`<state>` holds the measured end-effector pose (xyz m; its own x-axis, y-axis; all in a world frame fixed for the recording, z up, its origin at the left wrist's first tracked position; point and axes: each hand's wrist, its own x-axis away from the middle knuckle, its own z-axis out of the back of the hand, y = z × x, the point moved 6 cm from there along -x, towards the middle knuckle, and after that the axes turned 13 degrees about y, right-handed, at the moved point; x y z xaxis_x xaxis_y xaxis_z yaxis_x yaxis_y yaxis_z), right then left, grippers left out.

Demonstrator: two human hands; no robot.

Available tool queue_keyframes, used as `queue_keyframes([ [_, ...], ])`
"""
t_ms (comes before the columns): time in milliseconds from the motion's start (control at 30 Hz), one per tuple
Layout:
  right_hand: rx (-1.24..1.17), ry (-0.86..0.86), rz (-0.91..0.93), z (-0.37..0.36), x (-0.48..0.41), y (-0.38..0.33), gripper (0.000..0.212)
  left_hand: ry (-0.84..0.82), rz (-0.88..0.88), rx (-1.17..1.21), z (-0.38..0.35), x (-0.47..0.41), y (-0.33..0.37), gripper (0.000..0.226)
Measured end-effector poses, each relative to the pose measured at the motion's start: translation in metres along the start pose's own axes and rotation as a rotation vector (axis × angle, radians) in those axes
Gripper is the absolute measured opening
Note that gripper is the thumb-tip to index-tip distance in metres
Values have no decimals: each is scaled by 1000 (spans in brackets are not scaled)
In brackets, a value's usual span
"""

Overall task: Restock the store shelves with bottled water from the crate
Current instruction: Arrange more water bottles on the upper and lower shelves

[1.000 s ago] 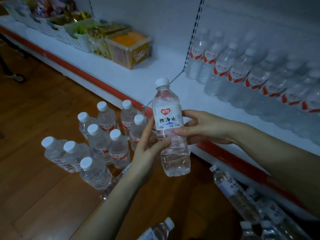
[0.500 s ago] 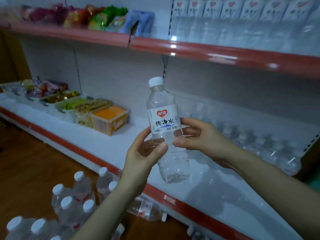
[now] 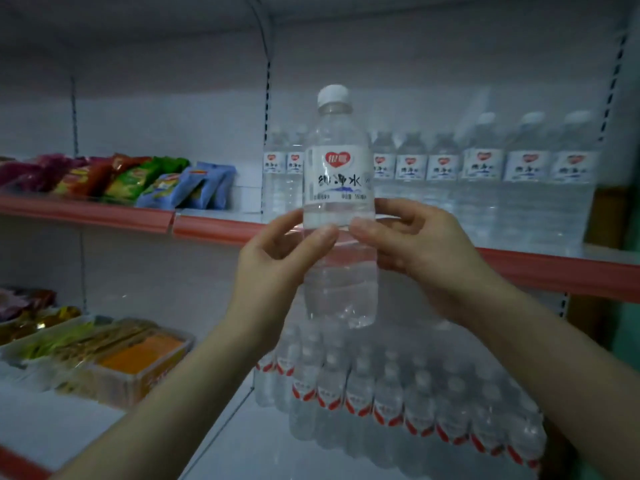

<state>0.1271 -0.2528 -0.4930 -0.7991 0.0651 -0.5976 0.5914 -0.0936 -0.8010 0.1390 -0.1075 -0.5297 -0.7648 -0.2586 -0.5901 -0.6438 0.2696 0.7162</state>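
In the head view, the only one there is, a clear plastic water bottle with a white screw cap and a white label bearing a red heart (image 3: 337, 178) is held upright in the air, in front of the shelving and at about the level of the middle shelf with the red front edge (image 3: 554, 268). Both hands are on it. The left hand (image 3: 273, 261) wraps the waist of the bottle just under the label, thumb across the front. The right hand (image 3: 429, 258) grips the same band from the other side, its thumb pressed beside the left one. The bottle touches no shelf. Behind it on that middle shelf stands a row of matching clear bottles with white labels (image 3: 485, 164). To the left of them lie coloured snack packets in red, green and blue (image 3: 138, 181). Lower down, the white bottom shelf (image 3: 277, 452) carries a dense block of clear bottles with red-trimmed labels (image 3: 415, 393) and a clear plastic tub of orange and yellow goods (image 3: 138, 358). The crate is not in view. I judge the step to be the carry, with one bottle lifted and its label turned to face outward, ready to be placed. The next move seems to call for carrying it forward to the row of like bottles, setting it down upright in a free spot with the label to the front, and not knocking its neighbours.
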Motion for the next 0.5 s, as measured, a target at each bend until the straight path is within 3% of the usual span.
queue_keyframes([
  [267,85,136,40,53,-86,-14,23,-136,13,-66,-85,-78,-7,55],
  [500,230,90,-29,100,-156,-1,29,-352,19,-211,-148,-135,-32,21],
])
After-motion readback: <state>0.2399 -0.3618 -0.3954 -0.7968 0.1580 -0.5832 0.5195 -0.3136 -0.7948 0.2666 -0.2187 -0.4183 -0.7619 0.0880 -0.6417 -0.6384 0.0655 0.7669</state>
